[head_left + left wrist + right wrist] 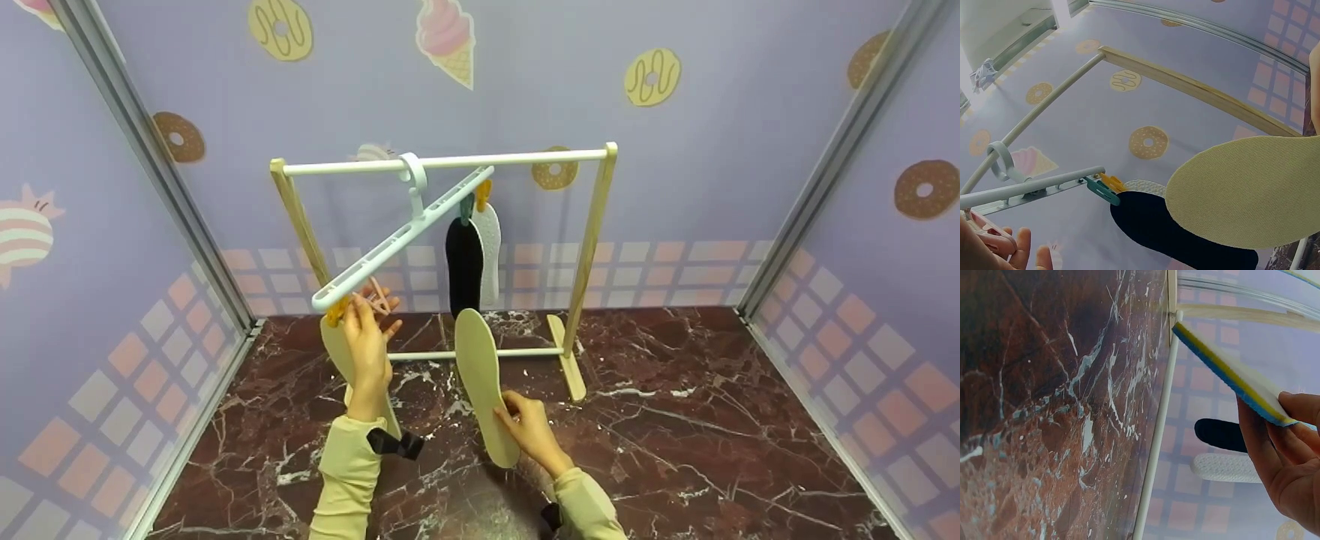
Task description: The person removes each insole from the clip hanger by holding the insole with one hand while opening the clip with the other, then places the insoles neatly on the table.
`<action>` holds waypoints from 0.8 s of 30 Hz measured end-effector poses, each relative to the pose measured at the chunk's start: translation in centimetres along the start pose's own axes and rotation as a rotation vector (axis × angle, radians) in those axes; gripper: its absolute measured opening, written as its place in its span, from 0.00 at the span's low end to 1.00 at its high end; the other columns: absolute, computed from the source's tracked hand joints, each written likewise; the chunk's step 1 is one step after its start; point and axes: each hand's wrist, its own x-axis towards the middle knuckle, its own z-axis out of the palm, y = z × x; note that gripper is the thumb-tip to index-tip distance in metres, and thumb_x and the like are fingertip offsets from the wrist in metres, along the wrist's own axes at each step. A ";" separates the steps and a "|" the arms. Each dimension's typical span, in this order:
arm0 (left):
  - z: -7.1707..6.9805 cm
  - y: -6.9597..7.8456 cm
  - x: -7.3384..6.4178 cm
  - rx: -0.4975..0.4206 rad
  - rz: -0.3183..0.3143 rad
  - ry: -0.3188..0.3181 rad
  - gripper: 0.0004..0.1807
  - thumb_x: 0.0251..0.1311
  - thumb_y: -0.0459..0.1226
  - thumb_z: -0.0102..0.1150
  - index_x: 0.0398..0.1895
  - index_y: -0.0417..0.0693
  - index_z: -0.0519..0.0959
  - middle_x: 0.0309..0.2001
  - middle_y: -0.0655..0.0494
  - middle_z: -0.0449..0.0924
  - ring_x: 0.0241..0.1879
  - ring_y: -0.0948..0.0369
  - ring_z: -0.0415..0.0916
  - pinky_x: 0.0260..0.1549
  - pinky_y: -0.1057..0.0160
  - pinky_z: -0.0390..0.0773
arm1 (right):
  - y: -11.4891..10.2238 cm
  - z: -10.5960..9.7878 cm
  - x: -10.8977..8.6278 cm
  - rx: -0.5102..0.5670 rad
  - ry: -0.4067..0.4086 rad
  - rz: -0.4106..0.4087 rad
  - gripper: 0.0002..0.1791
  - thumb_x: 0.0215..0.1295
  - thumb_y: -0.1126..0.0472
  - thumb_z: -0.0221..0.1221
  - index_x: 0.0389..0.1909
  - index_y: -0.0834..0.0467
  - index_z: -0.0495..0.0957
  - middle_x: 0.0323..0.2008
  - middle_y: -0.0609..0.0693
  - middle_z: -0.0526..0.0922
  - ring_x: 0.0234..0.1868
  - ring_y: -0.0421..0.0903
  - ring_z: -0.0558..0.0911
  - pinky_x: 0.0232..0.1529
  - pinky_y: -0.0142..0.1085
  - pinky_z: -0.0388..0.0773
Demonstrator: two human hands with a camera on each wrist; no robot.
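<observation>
My right hand (pixel 531 431) pinches a cream insole (pixel 478 382) near its lower end, between thumb and fingers. The right wrist view shows the insole's yellow and blue layered edge (pixel 1230 377). My left hand (pixel 365 352) is up at the near end of a white clip hanger (pixel 390 246) and grips a pink clip (pixel 996 239) there. Beside it, a yellow clip (pixel 336 310) bears another cream insole (pixel 337 349), partly hidden by my left hand and forearm. From the hanger's far end hang a black insole (pixel 464 262) in a teal clip (pixel 1102 191) and a white insole (pixel 490 251) in an orange-yellow clip (pixel 484 195).
The hanger hooks over the white top bar (pixel 517 159) of a wooden-sided rack (pixel 592 247). A low crossbar (pixel 420 356) joins the rack's feet on the dark red marbled tabletop (pixel 675 450). Patterned walls (pixel 525 90) stand behind and at both sides.
</observation>
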 end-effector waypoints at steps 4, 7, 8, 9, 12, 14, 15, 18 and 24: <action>0.0 0.0 0.0 -0.009 0.000 -0.011 0.20 0.68 0.44 0.29 0.50 0.39 0.65 0.36 0.61 0.76 0.34 0.66 0.77 0.29 0.64 0.74 | 0.1 0.0 0.0 -0.010 0.003 0.011 0.06 0.56 0.67 0.57 0.34 0.65 0.77 0.25 0.57 0.83 0.24 0.46 0.82 0.24 0.29 0.76; 0.0 0.0 0.0 -0.014 -0.001 -0.021 0.19 0.67 0.43 0.29 0.47 0.39 0.66 0.33 0.65 0.76 0.33 0.66 0.77 0.29 0.65 0.74 | 0.2 -0.1 0.0 -0.021 0.011 0.018 0.06 0.56 0.66 0.57 0.33 0.65 0.77 0.25 0.56 0.83 0.24 0.46 0.82 0.24 0.29 0.76; 0.0 -0.1 0.0 -0.017 -0.002 -0.024 0.19 0.67 0.43 0.30 0.47 0.38 0.66 0.32 0.65 0.77 0.33 0.66 0.78 0.28 0.65 0.74 | 0.2 -0.1 0.0 -0.024 0.012 0.018 0.06 0.56 0.66 0.57 0.33 0.65 0.77 0.25 0.56 0.83 0.24 0.45 0.82 0.24 0.29 0.77; -0.1 -0.1 0.0 -0.020 -0.004 -0.026 0.19 0.67 0.43 0.30 0.47 0.38 0.66 0.32 0.66 0.77 0.33 0.66 0.78 0.28 0.66 0.74 | 0.2 -0.1 -0.1 -0.028 0.014 0.021 0.06 0.56 0.66 0.58 0.33 0.65 0.77 0.25 0.56 0.83 0.24 0.45 0.82 0.24 0.29 0.77; -0.2 -0.2 0.0 -0.028 -0.009 -0.034 0.19 0.67 0.43 0.31 0.45 0.37 0.67 0.31 0.65 0.78 0.32 0.66 0.78 0.28 0.67 0.75 | 0.2 -0.1 -0.1 -0.028 0.014 0.025 0.07 0.56 0.66 0.58 0.34 0.65 0.77 0.25 0.56 0.83 0.24 0.46 0.82 0.24 0.29 0.77; -0.2 -0.2 0.0 -0.035 -0.016 -0.041 0.19 0.67 0.43 0.31 0.39 0.37 0.69 0.32 0.63 0.79 0.32 0.65 0.78 0.28 0.66 0.75 | 0.2 -0.1 -0.2 -0.023 0.012 0.026 0.07 0.56 0.66 0.58 0.34 0.66 0.77 0.26 0.57 0.83 0.25 0.46 0.82 0.25 0.30 0.77; -0.3 -0.2 0.0 -0.033 -0.016 -0.048 0.19 0.67 0.44 0.31 0.36 0.38 0.70 0.33 0.61 0.80 0.32 0.65 0.78 0.29 0.66 0.75 | 0.2 -0.1 -0.2 -0.018 0.011 0.024 0.07 0.56 0.66 0.57 0.34 0.66 0.77 0.26 0.57 0.83 0.25 0.47 0.82 0.25 0.30 0.77; -0.3 -0.2 -0.1 -0.021 -0.028 -0.070 0.21 0.67 0.45 0.30 0.29 0.41 0.70 0.35 0.57 0.81 0.32 0.64 0.79 0.30 0.66 0.76 | 0.3 -0.1 -0.2 -0.003 0.008 0.022 0.08 0.56 0.66 0.57 0.35 0.66 0.77 0.27 0.58 0.83 0.25 0.47 0.82 0.26 0.30 0.77; -0.5 -0.3 -0.1 -0.027 -0.051 -0.110 0.22 0.66 0.46 0.31 0.33 0.38 0.71 0.33 0.58 0.82 0.31 0.64 0.80 0.28 0.66 0.77 | 0.4 -0.1 -0.3 0.009 0.005 0.043 0.08 0.57 0.67 0.57 0.36 0.67 0.76 0.28 0.58 0.83 0.26 0.48 0.82 0.26 0.31 0.77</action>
